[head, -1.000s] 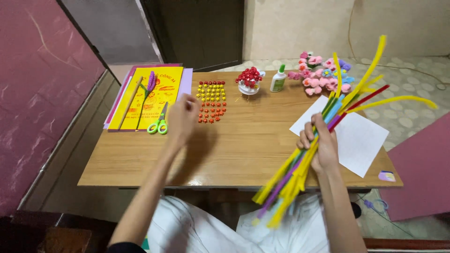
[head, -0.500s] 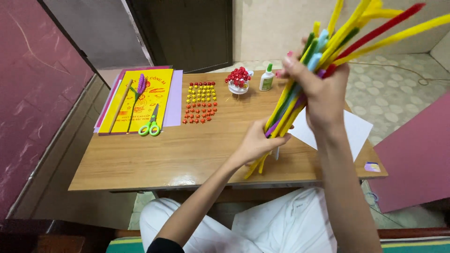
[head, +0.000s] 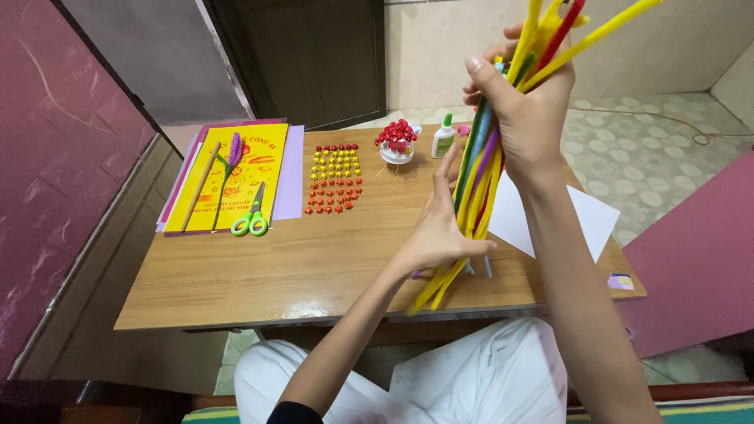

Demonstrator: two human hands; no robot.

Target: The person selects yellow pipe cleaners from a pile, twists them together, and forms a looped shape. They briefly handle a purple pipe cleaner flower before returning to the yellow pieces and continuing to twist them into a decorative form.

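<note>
My right hand is raised above the table and grips a bundle of pipe cleaners, mostly yellow with green, purple and red ones. The bundle hangs almost upright, its lower ends near the table's front edge. My left hand reaches across from below and touches the lower part of the bundle, fingers spread around the stems. A white paper sheet lies on the wooden table behind my right forearm.
On the table's left lie coloured paper sheets, green-handled scissors, a pencil and a small purple flower. In the middle are rows of small yellow and red beads. A bowl of red pieces and a glue bottle stand at the back.
My right hand lifted the bundle from the table's right side up to nearly upright. My left hand left the beads and scissors area and came across to the bundle's lower stems.
</note>
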